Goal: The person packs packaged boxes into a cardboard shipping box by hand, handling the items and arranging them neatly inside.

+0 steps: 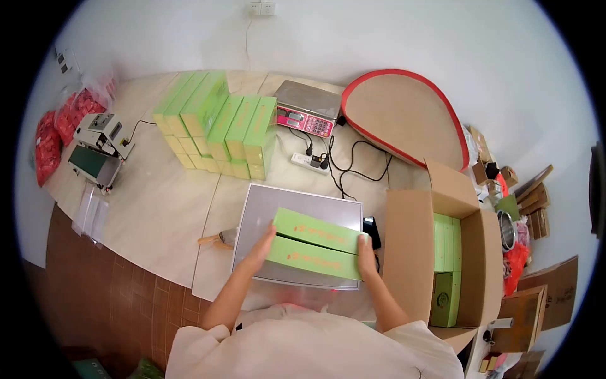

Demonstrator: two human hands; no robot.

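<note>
Together, a person's left hand (257, 250) and right hand (367, 258) clasped two green boxes (320, 230) by opposite ends over a grey panel (300, 198) on the worktop (154, 202); an open carton (406, 252) stood right, stacked boxes (207, 108) beyond.

We couldn't read the orange print (325, 235) on the two green boxes (314, 258); too blurred. They hid part of the tray (303, 199) and some fingers of the left hand (257, 249) and right hand (367, 256) from us. Scale (307, 101) readout (295, 117): too small. Carton (407, 246) wall blocked some insides. Dark object (596, 189): cut off, right edge.
</note>
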